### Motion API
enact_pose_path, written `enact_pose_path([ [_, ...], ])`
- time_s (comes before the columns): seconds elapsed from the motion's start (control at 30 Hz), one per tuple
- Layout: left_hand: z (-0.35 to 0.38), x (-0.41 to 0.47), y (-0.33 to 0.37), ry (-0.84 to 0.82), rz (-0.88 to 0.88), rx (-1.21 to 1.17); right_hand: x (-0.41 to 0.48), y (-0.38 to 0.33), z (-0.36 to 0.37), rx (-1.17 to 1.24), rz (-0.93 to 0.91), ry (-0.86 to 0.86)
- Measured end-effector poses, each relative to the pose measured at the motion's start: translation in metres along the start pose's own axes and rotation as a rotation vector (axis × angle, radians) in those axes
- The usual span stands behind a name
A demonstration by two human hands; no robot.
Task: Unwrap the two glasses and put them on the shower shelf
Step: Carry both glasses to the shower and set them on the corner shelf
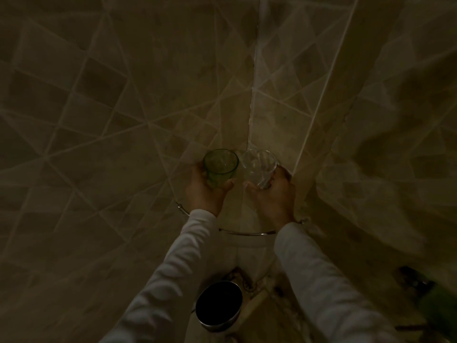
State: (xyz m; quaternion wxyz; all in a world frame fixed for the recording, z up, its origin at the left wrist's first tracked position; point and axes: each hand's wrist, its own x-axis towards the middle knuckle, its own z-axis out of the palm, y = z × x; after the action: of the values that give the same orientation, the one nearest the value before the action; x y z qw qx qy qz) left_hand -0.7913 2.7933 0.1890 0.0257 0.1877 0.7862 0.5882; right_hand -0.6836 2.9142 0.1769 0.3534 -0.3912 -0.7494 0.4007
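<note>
Glasses came first in this dim corner view: you had one in each hand, both bare of any wrapping, raised side by side over the corner shower shelf. Your left hand was cupped around the lower part of the green glass, thumb on the inner side and the other digits curled around the outer wall, its round mouth turned toward the camera. Your right hand was closed the same way around the base of the clear glass, which leaned a little toward the corner seam of the tiled walls. The two rims sat just beside each other — whether they touched could not be told in the low light.

Both glasses were up near the back of the shelf, where the two walls met; whether either base already rested on the shelf surface was hidden by your hands. The shelf showed mainly as a curved metal rail, running behind your wrists from one wall to the other. Your pale long sleeves reached in from the bottom of the view.

Below the shelf, between your forearms, stood a round metal bin with a dark interior — well apart from the glasses.
</note>
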Motion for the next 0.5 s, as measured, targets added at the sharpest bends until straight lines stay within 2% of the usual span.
enact_pose_path([
  [0.17, 0.005, 0.003, 0.007, -0.056, -0.013, -0.03, -0.003, -0.006, -0.001, -0.019, 0.033, 0.011],
  [0.5, 0.005, -0.002, 0.012, -0.017, 0.03, 0.071, -0.009, -0.016, -0.004, -0.05, 0.076, 0.026],
])
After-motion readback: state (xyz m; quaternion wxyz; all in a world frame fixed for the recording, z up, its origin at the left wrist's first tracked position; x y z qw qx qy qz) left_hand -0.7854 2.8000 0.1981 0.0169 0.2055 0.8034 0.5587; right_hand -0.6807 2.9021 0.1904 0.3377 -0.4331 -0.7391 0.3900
